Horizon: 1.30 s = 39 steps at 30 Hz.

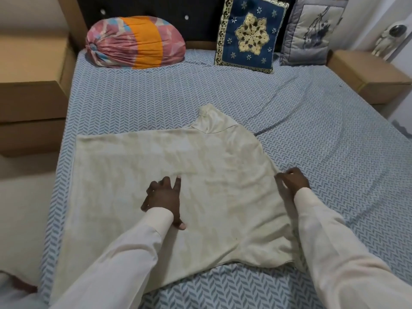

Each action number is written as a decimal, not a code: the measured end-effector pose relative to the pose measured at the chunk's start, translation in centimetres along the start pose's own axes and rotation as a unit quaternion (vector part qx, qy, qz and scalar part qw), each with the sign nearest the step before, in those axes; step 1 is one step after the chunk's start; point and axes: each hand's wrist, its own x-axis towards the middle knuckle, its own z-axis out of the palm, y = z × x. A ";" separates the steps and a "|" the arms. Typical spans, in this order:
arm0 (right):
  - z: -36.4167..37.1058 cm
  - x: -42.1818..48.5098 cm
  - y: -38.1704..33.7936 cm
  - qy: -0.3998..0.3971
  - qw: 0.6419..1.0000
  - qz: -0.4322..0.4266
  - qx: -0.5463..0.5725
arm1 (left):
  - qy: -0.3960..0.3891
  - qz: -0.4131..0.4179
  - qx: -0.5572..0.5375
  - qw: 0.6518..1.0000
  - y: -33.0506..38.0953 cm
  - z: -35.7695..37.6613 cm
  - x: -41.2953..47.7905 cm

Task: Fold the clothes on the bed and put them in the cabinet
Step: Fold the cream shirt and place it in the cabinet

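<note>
A cream garment [138, 166] lies spread flat on the bed [312, 134], which has a blue herringbone sheet. One sleeve of the garment points toward the headboard. My left hand [163, 197] rests on the middle of the cloth with its fingers spread. At the cloth's right edge, my right hand [293, 178] pinches the fabric between curled fingers. Both my arms are in cream sleeves. No cabinet is in view.
A pink and orange bolster [136, 42], a blue embroidered cushion [250, 34] and a grey cushion [312, 32] lean at the headboard. Wooden side units [33, 90] [365, 74] flank the bed. A small white figurine [386, 39] stands at the far right.
</note>
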 end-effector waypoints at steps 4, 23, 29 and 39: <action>-2.1 -3.2 4.3 -0.080 0.993 0.042 0.073 | 0.022 0.009 -0.050 0.998 -0.8 1.0 -1.1; -1.5 -18.6 14.3 -0.185 0.971 0.013 0.150 | 0.122 0.214 -0.033 0.969 -12.4 11.5 -18.2; -2.6 -22.1 14.0 0.051 0.993 0.053 -0.097 | 0.149 0.108 0.016 0.983 -14.9 12.6 -20.9; 8.3 -27.6 9.8 -0.021 0.863 -0.402 -0.305 | 0.125 0.045 0.023 0.991 -16.2 12.2 -22.6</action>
